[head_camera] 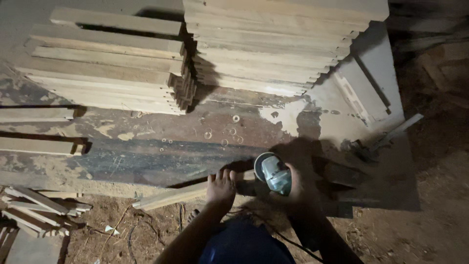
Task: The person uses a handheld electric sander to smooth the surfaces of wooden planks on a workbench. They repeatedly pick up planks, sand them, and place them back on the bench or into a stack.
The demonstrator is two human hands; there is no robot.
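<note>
My left hand presses flat on a long narrow wooden strip that lies along the near edge of a worn workbench. My right hand grips a pale green angle grinder, its round disc guard resting at the strip's right part, just right of my left hand. A dark cable trails down from the grinder across my lap. My right forearm sits in deep shadow.
Two tall stacks of sawn planks fill the back of the bench. Loose boards lie at the left edge, and a bundle of thin strips rests on the dirt floor. A flat panel and a tool sit at the right.
</note>
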